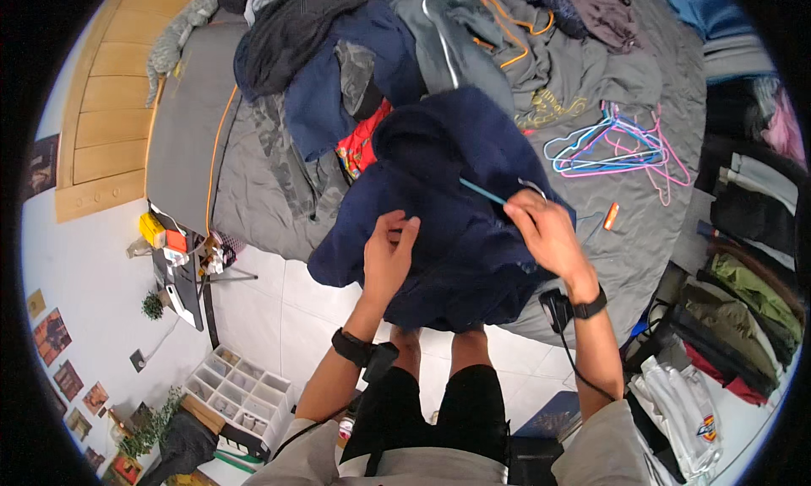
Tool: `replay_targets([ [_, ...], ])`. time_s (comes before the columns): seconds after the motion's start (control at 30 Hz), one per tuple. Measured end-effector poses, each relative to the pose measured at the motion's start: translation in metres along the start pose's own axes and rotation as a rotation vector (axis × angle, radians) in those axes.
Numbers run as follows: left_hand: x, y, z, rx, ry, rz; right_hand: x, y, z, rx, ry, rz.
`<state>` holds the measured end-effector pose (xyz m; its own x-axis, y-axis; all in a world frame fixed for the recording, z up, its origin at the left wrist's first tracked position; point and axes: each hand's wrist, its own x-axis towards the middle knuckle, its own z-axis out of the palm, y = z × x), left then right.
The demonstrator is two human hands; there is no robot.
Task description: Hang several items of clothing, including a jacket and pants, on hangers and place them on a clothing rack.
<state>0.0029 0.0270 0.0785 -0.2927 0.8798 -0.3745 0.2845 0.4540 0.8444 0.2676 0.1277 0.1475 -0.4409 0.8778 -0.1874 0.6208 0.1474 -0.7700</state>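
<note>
A dark navy hooded garment (443,251) lies over the near edge of the bed, its hood towards the far side. My right hand (546,236) grips a light blue clothes hanger (483,191); one arm of it lies across the garment near the neck opening, and the rest is hidden by the hand and cloth. Over the left part of the garment is my left hand (388,255), thumb and fingers apart, with nothing seen between them. More thin hangers (611,147), blue, white and pink, lie in a pile on the bed to the right.
Heaped clothes (317,49) cover the far side of the bed (253,188). An orange lighter-like object (611,216) lies right of my right hand. Folded clothes (728,315) line the right side. A white compartment organizer (237,391) stands on the floor at lower left, below a small dark table (184,296).
</note>
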Motion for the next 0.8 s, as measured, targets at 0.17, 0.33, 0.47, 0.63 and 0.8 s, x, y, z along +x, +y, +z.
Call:
replay_targets([
  [0.17, 0.001, 0.084, -0.008, -0.405, -0.306, -0.237, -0.065, -0.081, -0.040, -0.001, 0.098, -0.045],
  [0.33, -0.045, 0.175, -0.036, -0.271, -0.443, -0.069, -0.127, -0.166, -0.069, -0.107, 0.218, -0.024],
  [0.47, -0.075, 0.200, -0.069, -0.192, -0.362, 0.142, -0.178, -0.234, -0.101, -0.140, 0.320, -0.044],
  [0.63, -0.168, 0.338, -0.135, 0.152, -0.195, 0.680, -0.255, -0.326, -0.152, -0.293, 0.284, -0.039],
  [0.8, -0.255, 0.415, -0.156, 0.172, -0.271, 0.842, -0.315, -0.390, -0.186, -0.300, 0.277, -0.108],
])
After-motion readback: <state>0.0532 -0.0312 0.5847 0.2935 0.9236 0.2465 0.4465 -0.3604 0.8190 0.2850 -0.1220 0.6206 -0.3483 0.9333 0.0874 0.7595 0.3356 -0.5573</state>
